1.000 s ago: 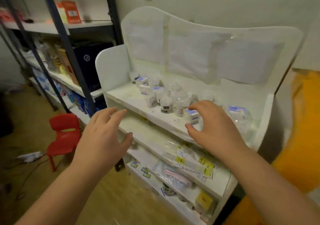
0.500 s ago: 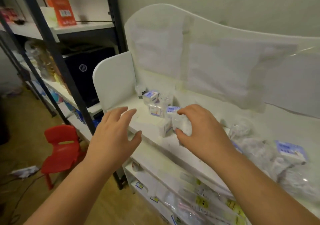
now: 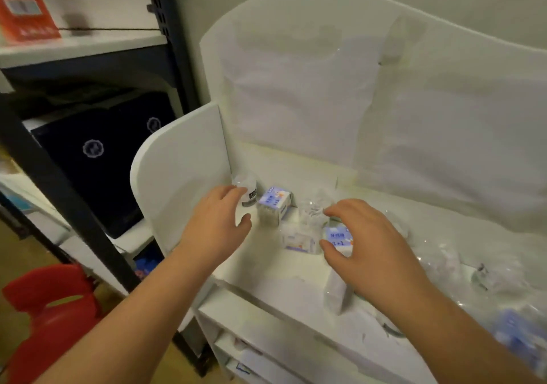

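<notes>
On the top shelf (image 3: 266, 268) of a white shelf unit stand small clear boxes with blue labels. My left hand (image 3: 217, 222) reaches in with relaxed fingers; its fingertips touch a small clear jar (image 3: 248, 190) in the back left corner, beside one upright blue-labelled box (image 3: 273, 204). My right hand (image 3: 367, 244) arches over a tall clear box (image 3: 337, 290) at the shelf's front edge, thumb and fingers curled round its blue-labelled top. Another clear box (image 3: 299, 239) lies between my hands, with crumpled clear wrap (image 3: 314, 206) behind it.
Clear plastic bags (image 3: 473, 268) of goods crowd the shelf's right side. The unit's white side panel (image 3: 180, 173) and tall back panel (image 3: 325, 81) enclose the shelf. Left of it are a black metal rack (image 3: 59, 176) holding a black box (image 3: 103, 158) and an orange box (image 3: 23, 7), and a red chair (image 3: 44, 303) on the floor.
The view moved closer and left along the top shelf. My left hand reached forward to the jar in the corner. My right hand shifted onto the tall blue-labelled box.
</notes>
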`<state>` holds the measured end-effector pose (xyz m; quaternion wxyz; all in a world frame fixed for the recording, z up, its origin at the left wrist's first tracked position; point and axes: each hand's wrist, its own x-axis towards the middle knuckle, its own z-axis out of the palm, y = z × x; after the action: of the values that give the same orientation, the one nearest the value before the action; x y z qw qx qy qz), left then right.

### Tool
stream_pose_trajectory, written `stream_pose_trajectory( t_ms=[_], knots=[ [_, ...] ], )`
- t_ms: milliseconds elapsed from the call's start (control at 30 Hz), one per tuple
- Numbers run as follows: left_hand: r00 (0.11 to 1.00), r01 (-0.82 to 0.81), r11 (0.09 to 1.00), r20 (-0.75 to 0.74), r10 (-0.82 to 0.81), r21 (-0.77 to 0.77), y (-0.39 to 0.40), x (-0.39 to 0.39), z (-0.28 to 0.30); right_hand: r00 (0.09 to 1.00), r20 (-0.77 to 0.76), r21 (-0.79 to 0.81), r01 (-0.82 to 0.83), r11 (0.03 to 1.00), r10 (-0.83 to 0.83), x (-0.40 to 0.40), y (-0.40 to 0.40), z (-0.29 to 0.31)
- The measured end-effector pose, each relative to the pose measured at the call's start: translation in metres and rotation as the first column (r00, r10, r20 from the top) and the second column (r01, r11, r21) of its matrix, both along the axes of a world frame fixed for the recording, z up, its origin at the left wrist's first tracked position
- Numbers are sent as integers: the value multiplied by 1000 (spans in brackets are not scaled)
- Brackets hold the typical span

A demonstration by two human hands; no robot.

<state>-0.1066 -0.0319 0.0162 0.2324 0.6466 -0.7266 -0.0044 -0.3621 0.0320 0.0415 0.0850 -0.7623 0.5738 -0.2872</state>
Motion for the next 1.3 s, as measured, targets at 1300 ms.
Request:
stream_pose_trajectory(
  t_ms=[1300],
  knots=[
    [956, 82, 995, -280, -92, -48, 8, 54, -11, 659, -702, 161, -223, 961, 270, 106, -185, -19]
  ],
)
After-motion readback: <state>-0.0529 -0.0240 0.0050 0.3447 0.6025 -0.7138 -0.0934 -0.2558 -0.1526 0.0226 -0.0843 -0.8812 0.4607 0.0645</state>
